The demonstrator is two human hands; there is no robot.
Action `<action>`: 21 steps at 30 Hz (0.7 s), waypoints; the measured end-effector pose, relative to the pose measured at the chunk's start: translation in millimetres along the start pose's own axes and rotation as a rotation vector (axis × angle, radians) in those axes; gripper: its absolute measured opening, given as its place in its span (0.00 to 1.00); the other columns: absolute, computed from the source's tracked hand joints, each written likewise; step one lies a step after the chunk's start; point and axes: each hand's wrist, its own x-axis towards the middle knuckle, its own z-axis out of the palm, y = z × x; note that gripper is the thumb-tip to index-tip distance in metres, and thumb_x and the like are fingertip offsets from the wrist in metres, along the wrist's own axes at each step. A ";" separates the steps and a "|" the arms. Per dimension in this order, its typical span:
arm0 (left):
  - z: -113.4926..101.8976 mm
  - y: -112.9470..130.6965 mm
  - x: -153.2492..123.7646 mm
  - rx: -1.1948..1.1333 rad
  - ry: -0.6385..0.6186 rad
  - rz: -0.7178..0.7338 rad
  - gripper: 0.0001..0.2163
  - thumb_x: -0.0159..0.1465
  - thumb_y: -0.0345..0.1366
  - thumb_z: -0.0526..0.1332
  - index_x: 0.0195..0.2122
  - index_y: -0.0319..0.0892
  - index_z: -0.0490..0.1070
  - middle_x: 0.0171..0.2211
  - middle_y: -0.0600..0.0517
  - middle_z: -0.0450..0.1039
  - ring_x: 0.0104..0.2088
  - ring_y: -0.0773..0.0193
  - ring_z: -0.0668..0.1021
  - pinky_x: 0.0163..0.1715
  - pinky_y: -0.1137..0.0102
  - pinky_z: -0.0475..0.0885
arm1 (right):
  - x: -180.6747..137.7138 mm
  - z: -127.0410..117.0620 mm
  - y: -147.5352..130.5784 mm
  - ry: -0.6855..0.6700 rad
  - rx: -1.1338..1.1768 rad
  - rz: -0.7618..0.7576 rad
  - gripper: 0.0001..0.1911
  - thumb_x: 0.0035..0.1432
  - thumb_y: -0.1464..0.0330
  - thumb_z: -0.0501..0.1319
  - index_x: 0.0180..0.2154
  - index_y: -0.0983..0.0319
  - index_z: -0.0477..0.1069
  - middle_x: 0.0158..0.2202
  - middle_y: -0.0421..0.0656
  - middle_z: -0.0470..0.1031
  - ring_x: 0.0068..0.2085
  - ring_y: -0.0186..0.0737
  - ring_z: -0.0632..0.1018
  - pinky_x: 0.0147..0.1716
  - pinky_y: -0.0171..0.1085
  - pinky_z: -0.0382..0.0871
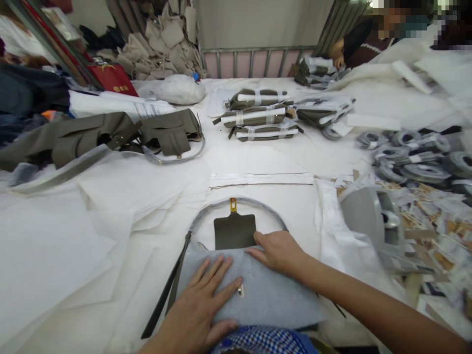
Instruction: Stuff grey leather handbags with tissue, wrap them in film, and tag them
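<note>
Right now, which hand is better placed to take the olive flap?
Right, probably. The right hand rests by the olive flap; the left hand lies flat lower on the grey sheet.

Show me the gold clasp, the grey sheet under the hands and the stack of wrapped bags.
gold clasp (233,204): head view, on the middle of the metal.
grey sheet (267,300): head view, on its bare middle.
stack of wrapped bags (258,117): head view, on the middle bag's white band.
</note>
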 end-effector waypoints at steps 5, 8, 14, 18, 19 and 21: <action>0.8 1.8 -3.0 -0.083 -0.036 -0.028 0.32 0.68 0.56 0.51 0.70 0.53 0.44 0.71 0.45 0.41 0.69 0.50 0.52 0.65 0.49 0.54 | 6.1 -14.6 2.3 0.186 0.215 -0.047 0.12 0.66 0.59 0.59 0.38 0.62 0.70 0.34 0.44 0.79 0.35 0.42 0.79 0.33 0.36 0.66; 3.9 3.7 -3.5 -0.084 -0.037 -0.042 0.31 0.68 0.57 0.50 0.69 0.53 0.46 0.71 0.45 0.41 0.69 0.51 0.51 0.66 0.51 0.50 | 27.7 -23.9 -1.0 0.374 0.316 -0.009 0.13 0.65 0.62 0.60 0.47 0.64 0.71 0.45 0.49 0.78 0.45 0.45 0.78 0.46 0.40 0.68; 6.9 5.0 -4.7 -0.068 -0.009 -0.035 0.30 0.68 0.57 0.49 0.68 0.51 0.50 0.70 0.43 0.45 0.69 0.49 0.52 0.66 0.51 0.48 | 62.0 -30.1 -14.7 0.265 0.643 0.080 0.25 0.61 0.68 0.63 0.60 0.62 0.67 0.45 0.45 0.81 0.49 0.45 0.79 0.52 0.42 0.70; 6.2 5.2 -5.4 -0.076 0.039 -0.018 0.30 0.68 0.57 0.50 0.68 0.49 0.53 0.69 0.41 0.49 0.68 0.48 0.55 0.65 0.50 0.51 | 21.8 -30.9 -25.8 0.415 0.723 -0.214 0.14 0.61 0.71 0.61 0.48 0.57 0.77 0.45 0.40 0.81 0.47 0.40 0.80 0.51 0.39 0.71; 5.7 5.6 -5.5 -0.081 0.053 -0.014 0.30 0.68 0.56 0.51 0.67 0.49 0.54 0.68 0.41 0.51 0.68 0.48 0.56 0.65 0.49 0.51 | 7.1 -29.7 -28.1 0.415 0.711 -0.308 0.12 0.62 0.70 0.61 0.47 0.57 0.78 0.45 0.41 0.80 0.47 0.40 0.79 0.52 0.39 0.71; 4.2 6.6 -5.6 -0.095 0.079 -0.014 0.28 0.68 0.55 0.52 0.65 0.48 0.59 0.65 0.41 0.58 0.66 0.48 0.59 0.65 0.49 0.51 | -20.2 -24.3 -31.1 0.355 0.637 -0.453 0.13 0.65 0.69 0.59 0.48 0.56 0.78 0.47 0.42 0.79 0.48 0.39 0.79 0.52 0.38 0.71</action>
